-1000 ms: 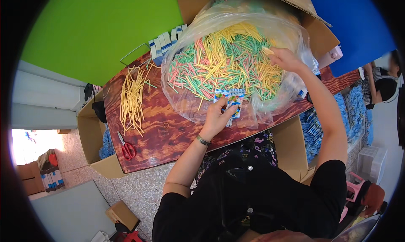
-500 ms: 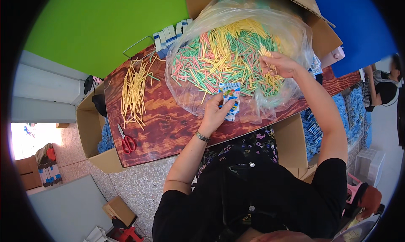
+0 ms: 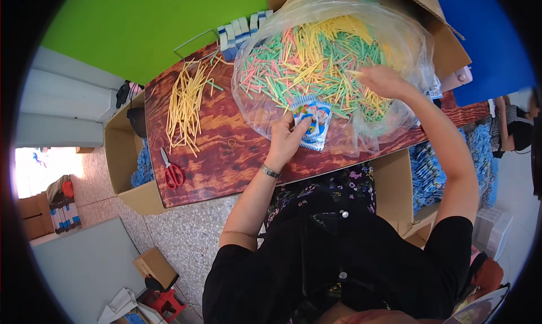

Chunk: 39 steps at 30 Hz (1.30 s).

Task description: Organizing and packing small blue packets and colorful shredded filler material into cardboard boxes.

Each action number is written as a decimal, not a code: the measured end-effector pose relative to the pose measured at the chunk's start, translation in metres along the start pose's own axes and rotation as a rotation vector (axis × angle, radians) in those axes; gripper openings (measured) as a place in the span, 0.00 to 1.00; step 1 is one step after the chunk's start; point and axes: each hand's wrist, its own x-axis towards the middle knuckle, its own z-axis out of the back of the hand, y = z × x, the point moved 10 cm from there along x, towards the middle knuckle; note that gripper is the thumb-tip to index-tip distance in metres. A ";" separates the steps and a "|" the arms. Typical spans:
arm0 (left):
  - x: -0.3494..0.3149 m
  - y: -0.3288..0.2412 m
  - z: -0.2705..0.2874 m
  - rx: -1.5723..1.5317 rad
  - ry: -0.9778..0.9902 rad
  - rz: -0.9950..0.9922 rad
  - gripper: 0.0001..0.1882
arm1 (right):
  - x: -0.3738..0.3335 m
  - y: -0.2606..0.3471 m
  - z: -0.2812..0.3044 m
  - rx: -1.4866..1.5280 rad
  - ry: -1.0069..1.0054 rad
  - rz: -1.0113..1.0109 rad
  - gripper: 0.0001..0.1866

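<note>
My left hand (image 3: 284, 139) is closed on a few small blue-and-white printed packets (image 3: 319, 133), fanned apart under the thumb at the near rim of a clear plastic bag (image 3: 251, 110). Thin pink, green and yellow sticks (image 3: 307, 67) fill that wide-mouthed bag in a loose heap. Above the heap's right side, my right hand (image 3: 387, 82) has its fingers pinched together, with pale yellow stick ends poking out to the left. How many sticks it holds is hidden by the fingers.
On the table (image 3: 226, 177) at left lie a pile of yellow sticks (image 3: 186, 106), red-handled scissors (image 3: 173, 171) and a rubber band (image 3: 232, 142). White-and-blue bundles (image 3: 240, 30) stand behind. Cartons (image 3: 121, 154) of blue packets flank the table. Another person (image 3: 511, 121) is at far right.
The packets in my left hand have spread from a neat stack into a fan. My right hand has turned over, its sticks now pointing left instead of upward. The view has shifted slightly.
</note>
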 end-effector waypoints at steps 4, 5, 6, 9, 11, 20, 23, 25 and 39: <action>-0.004 0.000 0.041 0.054 -0.168 -0.053 0.07 | 0.018 0.108 0.008 -0.205 0.228 0.082 0.08; -0.005 0.001 0.043 0.057 -0.167 -0.052 0.07 | 0.023 0.120 -0.008 -0.251 0.192 0.125 0.07; -0.004 -0.009 0.043 0.278 -0.163 -0.149 0.06 | 0.027 0.128 -0.026 -0.300 0.153 0.158 0.06; -0.009 -0.005 0.049 0.340 -0.181 -0.125 0.05 | 0.032 0.175 -0.053 -0.695 0.283 0.038 0.05; -0.012 -0.007 0.043 0.195 -0.190 -0.019 0.07 | 0.028 0.187 -0.070 -0.780 0.258 0.037 0.05; -0.028 -0.050 0.049 0.634 -0.283 -0.403 0.10 | 0.017 0.142 0.006 -0.117 0.361 0.157 0.08; -0.030 -0.074 0.032 0.736 -0.297 -0.565 0.11 | 0.005 0.162 0.065 0.246 0.261 0.407 0.11; -0.028 -0.077 0.027 0.734 -0.287 -0.569 0.11 | 0.000 0.178 0.076 0.300 0.319 0.409 0.12; -0.036 -0.089 0.013 0.798 -0.288 -0.701 0.11 | 0.014 0.184 0.050 0.052 0.427 0.481 0.15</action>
